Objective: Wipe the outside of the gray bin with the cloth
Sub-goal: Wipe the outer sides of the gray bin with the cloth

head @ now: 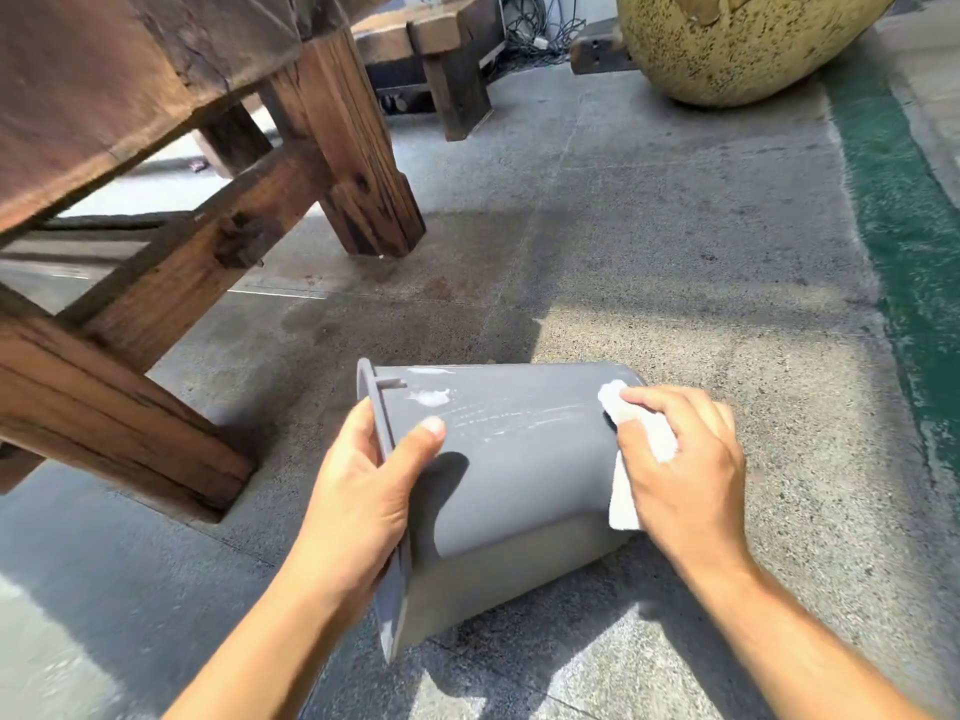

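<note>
The gray bin (514, 459) lies on its side on the concrete floor, rim to the left and base to the right. My left hand (358, 491) grips the rim, thumb on the outer wall and fingers hidden inside. My right hand (685, 470) presses a white cloth (644, 449) flat against the bin's outer wall near the base end. White smears and streaks (431, 397) mark the upper wall near the rim. The bin's inside is hidden from me.
A heavy wooden table (156, 252) with thick legs stands to the left, its nearest leg close to the bin's rim. A large speckled yellow pot (737, 44) sits at the far right. A green painted strip (904, 241) runs along the right side of the floor.
</note>
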A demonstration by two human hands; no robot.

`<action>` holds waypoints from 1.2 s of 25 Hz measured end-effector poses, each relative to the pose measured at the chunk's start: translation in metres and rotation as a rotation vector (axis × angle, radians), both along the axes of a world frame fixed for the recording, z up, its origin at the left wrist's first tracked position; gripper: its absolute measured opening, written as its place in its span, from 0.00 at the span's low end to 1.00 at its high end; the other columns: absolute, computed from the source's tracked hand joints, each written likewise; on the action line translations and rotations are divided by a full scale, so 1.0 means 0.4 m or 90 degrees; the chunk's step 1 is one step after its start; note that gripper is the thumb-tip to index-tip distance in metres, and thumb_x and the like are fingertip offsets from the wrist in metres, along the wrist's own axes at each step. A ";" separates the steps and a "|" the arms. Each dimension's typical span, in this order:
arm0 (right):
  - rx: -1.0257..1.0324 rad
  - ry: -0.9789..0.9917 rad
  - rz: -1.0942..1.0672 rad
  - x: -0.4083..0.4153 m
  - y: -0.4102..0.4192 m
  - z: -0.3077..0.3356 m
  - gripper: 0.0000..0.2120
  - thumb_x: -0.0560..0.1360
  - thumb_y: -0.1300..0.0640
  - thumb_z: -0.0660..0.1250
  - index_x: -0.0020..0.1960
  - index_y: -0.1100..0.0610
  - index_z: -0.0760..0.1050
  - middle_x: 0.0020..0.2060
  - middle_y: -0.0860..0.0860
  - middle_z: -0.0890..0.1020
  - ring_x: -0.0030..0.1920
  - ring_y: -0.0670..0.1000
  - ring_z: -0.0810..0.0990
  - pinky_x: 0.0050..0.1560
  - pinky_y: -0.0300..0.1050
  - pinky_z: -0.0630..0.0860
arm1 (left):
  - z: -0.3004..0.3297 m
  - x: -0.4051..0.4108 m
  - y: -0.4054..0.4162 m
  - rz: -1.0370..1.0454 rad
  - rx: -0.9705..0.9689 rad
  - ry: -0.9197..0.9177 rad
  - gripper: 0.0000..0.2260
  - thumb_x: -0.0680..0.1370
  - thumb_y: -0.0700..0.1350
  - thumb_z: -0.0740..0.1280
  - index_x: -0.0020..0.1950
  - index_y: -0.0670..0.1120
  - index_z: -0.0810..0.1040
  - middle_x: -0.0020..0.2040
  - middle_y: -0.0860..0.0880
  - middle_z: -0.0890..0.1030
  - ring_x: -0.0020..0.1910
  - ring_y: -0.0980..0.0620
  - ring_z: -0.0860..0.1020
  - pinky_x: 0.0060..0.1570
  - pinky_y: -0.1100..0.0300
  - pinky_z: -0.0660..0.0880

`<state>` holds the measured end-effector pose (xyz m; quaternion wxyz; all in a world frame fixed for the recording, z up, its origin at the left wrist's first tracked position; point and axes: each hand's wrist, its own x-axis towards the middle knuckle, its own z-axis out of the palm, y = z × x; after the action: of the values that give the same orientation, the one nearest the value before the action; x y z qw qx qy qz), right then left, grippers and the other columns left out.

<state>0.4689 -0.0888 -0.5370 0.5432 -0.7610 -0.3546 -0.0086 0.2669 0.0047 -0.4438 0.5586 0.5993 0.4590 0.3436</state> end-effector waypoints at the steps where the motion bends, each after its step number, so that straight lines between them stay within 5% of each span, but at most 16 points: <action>1: 0.025 -0.024 0.047 -0.037 0.007 0.026 0.09 0.74 0.63 0.71 0.52 0.54 0.83 0.49 0.47 0.81 0.52 0.49 0.74 0.57 0.40 0.68 | -0.002 -0.001 -0.001 -0.023 0.039 0.021 0.22 0.71 0.44 0.73 0.66 0.47 0.77 0.56 0.51 0.87 0.59 0.47 0.83 0.59 0.51 0.79; 4: 0.067 -0.095 0.203 -0.147 0.042 0.102 0.08 0.74 0.61 0.72 0.53 0.55 0.83 0.50 0.48 0.82 0.52 0.53 0.76 0.59 0.42 0.71 | 0.002 0.000 -0.005 -0.002 0.184 0.122 0.37 0.69 0.42 0.69 0.77 0.48 0.64 0.59 0.70 0.80 0.57 0.74 0.77 0.59 0.73 0.71; 6: 0.063 -0.156 0.271 -0.188 0.072 0.114 0.09 0.74 0.59 0.71 0.53 0.54 0.83 0.50 0.48 0.83 0.52 0.56 0.77 0.57 0.49 0.74 | 0.011 -0.010 0.001 0.008 0.253 0.228 0.38 0.70 0.49 0.68 0.79 0.47 0.63 0.58 0.66 0.77 0.49 0.83 0.71 0.51 0.82 0.65; 8: 0.031 -0.198 0.276 -0.184 0.089 0.091 0.10 0.74 0.57 0.68 0.53 0.52 0.84 0.49 0.49 0.83 0.49 0.57 0.77 0.53 0.53 0.75 | 0.011 -0.041 0.022 -0.007 0.277 0.323 0.36 0.70 0.54 0.67 0.79 0.49 0.65 0.53 0.61 0.77 0.46 0.77 0.73 0.49 0.79 0.66; 11: -0.073 -0.161 0.143 -0.088 0.079 0.015 0.12 0.73 0.52 0.64 0.51 0.50 0.84 0.48 0.47 0.83 0.49 0.57 0.76 0.52 0.53 0.74 | 0.007 -0.104 0.054 -0.022 0.242 0.354 0.37 0.72 0.52 0.73 0.79 0.55 0.61 0.66 0.56 0.76 0.63 0.62 0.74 0.68 0.59 0.69; 13: -0.164 -0.048 0.039 0.015 0.051 -0.021 0.14 0.74 0.51 0.61 0.53 0.49 0.83 0.51 0.48 0.82 0.53 0.56 0.73 0.55 0.53 0.74 | 0.004 -0.124 0.055 -0.020 0.213 0.356 0.40 0.70 0.52 0.74 0.79 0.58 0.58 0.66 0.54 0.76 0.63 0.56 0.77 0.68 0.50 0.71; 17: -0.213 0.072 -0.030 0.050 0.030 0.003 0.12 0.76 0.53 0.63 0.54 0.46 0.83 0.52 0.47 0.79 0.57 0.55 0.70 0.52 0.50 0.70 | -0.014 -0.105 0.042 0.018 0.247 0.319 0.40 0.66 0.59 0.66 0.79 0.54 0.62 0.59 0.70 0.75 0.57 0.72 0.76 0.61 0.62 0.72; 21: -0.056 -0.046 0.231 -0.153 0.055 0.114 0.10 0.74 0.52 0.68 0.54 0.48 0.83 0.50 0.45 0.77 0.54 0.52 0.74 0.54 0.48 0.72 | -0.018 -0.062 0.030 0.028 0.263 0.266 0.30 0.74 0.49 0.57 0.77 0.46 0.68 0.60 0.70 0.74 0.51 0.78 0.74 0.52 0.81 0.65; 24: -0.006 -0.101 0.394 -0.227 0.097 0.165 0.13 0.77 0.50 0.66 0.59 0.51 0.82 0.54 0.49 0.75 0.56 0.53 0.75 0.58 0.50 0.75 | -0.019 -0.046 0.020 0.011 0.260 0.237 0.28 0.76 0.44 0.57 0.77 0.45 0.68 0.56 0.69 0.75 0.47 0.83 0.73 0.48 0.82 0.66; 26: -0.028 -0.126 0.419 -0.224 0.126 0.170 0.14 0.78 0.48 0.63 0.59 0.50 0.82 0.53 0.49 0.74 0.56 0.53 0.74 0.59 0.50 0.74 | -0.012 -0.038 0.017 0.013 0.223 0.196 0.24 0.79 0.42 0.61 0.75 0.52 0.67 0.58 0.64 0.80 0.46 0.81 0.75 0.48 0.81 0.67; 30: -0.115 -0.127 0.315 -0.139 0.159 0.124 0.17 0.75 0.46 0.60 0.57 0.46 0.83 0.49 0.48 0.75 0.54 0.53 0.72 0.59 0.49 0.72 | -0.008 -0.040 0.018 0.005 0.180 0.174 0.31 0.73 0.41 0.66 0.54 0.82 0.72 0.38 0.62 0.81 0.39 0.60 0.75 0.44 0.61 0.73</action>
<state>0.4134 -0.0253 -0.4876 0.4211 -0.6920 -0.5807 0.0814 0.2509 0.0119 -0.4471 0.3998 0.7113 0.4801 0.3220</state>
